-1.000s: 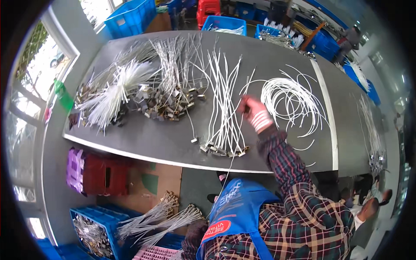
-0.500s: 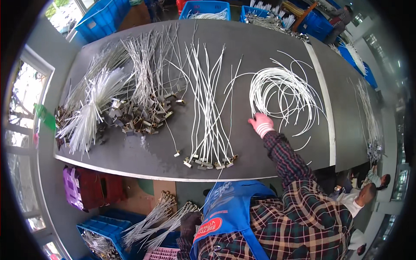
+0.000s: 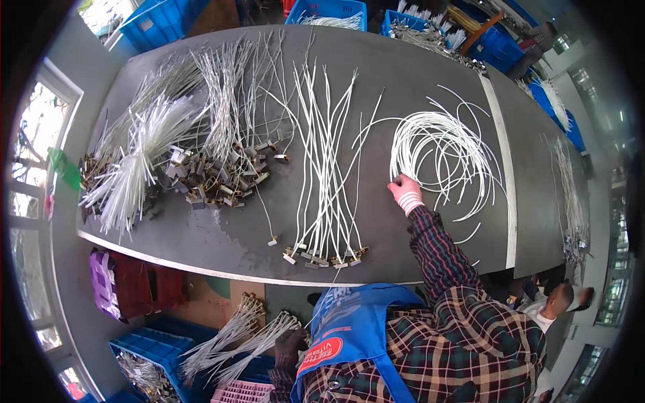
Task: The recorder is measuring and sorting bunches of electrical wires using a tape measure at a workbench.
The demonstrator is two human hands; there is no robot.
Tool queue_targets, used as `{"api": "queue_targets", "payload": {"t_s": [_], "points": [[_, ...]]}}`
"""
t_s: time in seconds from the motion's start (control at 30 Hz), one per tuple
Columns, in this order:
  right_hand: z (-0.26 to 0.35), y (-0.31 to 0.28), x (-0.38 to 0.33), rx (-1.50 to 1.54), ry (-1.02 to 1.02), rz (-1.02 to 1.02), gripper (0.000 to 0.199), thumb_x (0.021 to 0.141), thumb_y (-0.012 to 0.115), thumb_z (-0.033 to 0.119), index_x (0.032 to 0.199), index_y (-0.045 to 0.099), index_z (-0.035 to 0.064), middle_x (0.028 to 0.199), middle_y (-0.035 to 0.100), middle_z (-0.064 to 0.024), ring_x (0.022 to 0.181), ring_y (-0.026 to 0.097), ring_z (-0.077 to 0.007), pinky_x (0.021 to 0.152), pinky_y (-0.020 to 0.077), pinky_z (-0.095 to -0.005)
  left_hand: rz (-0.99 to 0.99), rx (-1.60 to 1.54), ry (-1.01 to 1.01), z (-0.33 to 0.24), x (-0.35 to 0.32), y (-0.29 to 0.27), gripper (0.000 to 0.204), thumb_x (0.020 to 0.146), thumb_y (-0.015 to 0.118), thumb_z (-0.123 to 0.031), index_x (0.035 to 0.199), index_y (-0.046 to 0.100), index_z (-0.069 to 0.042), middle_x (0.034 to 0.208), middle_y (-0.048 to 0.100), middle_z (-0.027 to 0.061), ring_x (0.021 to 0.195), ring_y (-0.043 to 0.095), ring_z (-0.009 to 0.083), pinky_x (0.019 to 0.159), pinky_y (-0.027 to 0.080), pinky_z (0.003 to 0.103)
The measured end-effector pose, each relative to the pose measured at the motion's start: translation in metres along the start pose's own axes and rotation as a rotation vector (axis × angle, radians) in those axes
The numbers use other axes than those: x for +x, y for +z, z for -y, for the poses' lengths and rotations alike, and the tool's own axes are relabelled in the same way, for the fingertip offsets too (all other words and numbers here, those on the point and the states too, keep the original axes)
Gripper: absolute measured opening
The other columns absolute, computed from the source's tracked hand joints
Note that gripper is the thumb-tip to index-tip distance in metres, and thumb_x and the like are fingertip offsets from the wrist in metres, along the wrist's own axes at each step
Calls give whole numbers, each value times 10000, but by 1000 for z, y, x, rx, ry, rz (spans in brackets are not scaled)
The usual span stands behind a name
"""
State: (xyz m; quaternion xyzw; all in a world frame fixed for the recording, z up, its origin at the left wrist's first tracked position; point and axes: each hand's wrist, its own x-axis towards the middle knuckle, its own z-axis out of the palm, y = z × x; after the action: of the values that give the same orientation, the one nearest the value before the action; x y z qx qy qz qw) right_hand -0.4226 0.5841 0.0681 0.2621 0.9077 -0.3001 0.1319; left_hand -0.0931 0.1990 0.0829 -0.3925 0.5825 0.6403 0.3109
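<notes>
A loose coil of thin white tubes (image 3: 437, 115) lies on the dark grey table (image 3: 259, 235). My right hand (image 3: 407, 195), in a pink glove with a striped cuff, is at the coil's lower left edge. Its fingers are drawn together at a tube there; the fingertips are partly hidden. Low in front of the table, my left hand (image 3: 290, 342) in a dark glove is closed beside my blue apron. A thin white wire seems to run from the table edge down to it. Between the hands' sides lies a spread bundle of white wires (image 3: 322, 154) with small metal-tipped blocks (image 3: 319, 259) at its near end.
Left on the table are a clear-white strand bundle (image 3: 138, 168) and a heap of wired grey blocks (image 3: 222, 178). Below stand a blue crate (image 3: 151, 346), wire bundles (image 3: 232, 326) and a purple-red bag (image 3: 127, 285). Blue bins (image 3: 329, 10) line the far side; a person (image 3: 554, 302) is at right.
The view has shifted slightly. My right hand stays at the coil's lower left edge, its fingers a little more curled. My left hand remains low by the apron.
</notes>
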Motion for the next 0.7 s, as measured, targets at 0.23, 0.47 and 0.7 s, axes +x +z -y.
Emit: {"api": "queue_targets", "payload": {"t_s": [0.23, 0.47, 0.7], "points": [[12, -7, -6, 747, 40, 410, 310, 809, 635, 208, 1048, 577, 20, 783, 612, -42, 574, 573, -115, 459, 451, -269, -14, -36, -2, 0, -16, -2, 236, 740, 666, -224, 743, 646, 11, 584, 592, 87, 516, 546, 147, 517, 428, 272], [55, -11, -34, 872, -48, 626, 412, 866, 597, 304, 1148, 491, 23, 884, 612, -99, 637, 607, -176, 481, 464, -286, 13, -41, 14, 38, -20, -17, 229, 733, 673, -213, 743, 649, 14, 590, 595, 87, 530, 548, 150, 522, 427, 271], [93, -1, -24, 946, -128, 455, 321, 862, 610, 258, 1082, 518, 43, 922, 645, -88, 784, 655, -214, 492, 455, -280, 29, 22, 71, 32, -41, -25, 248, 736, 668, -244, 722, 643, 2, 590, 590, 80, 553, 549, 147, 549, 427, 280]]}}
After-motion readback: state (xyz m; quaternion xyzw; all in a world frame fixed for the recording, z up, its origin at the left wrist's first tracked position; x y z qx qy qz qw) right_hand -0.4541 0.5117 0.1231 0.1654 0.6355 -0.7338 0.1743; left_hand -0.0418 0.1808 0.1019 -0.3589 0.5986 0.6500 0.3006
